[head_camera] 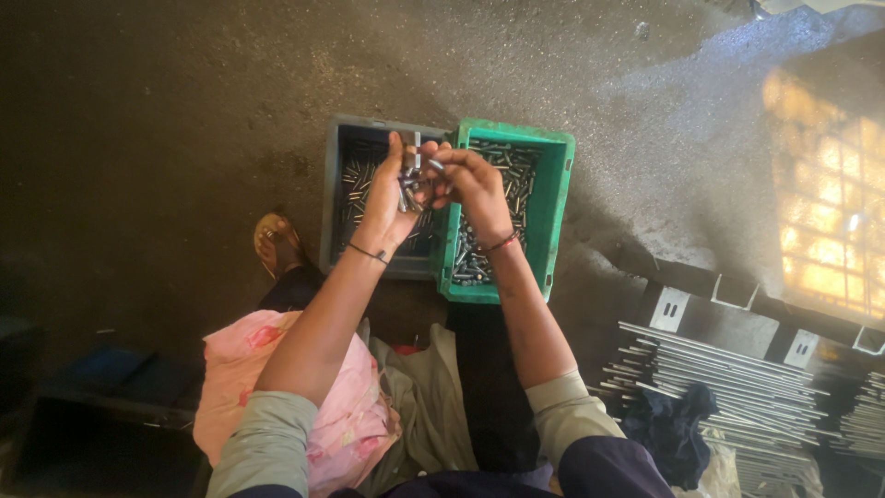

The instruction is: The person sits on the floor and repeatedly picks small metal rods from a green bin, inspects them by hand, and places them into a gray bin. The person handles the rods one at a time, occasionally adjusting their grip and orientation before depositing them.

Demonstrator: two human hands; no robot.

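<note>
Both hands (433,184) grip metal pins (411,189) above crates (502,134).

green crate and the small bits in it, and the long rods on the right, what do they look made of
Green crate: looks like moulded plastic, matte, with a thick rim. Small pieces in it: probably metal, grey with bright glints. Long rods: likely steel, thin, straight, pale silvery sheen. Left hand holds similar shiny pieces.

Person seen from above, wearing a top with grey-green sleeves pushed up above the elbows. The left hand (392,198) is wearing 1 thin dark band at the wrist; the right hand (472,184) is wearing 1 red thread band. A brown sandal (277,242) is covering 1 foot.
</note>
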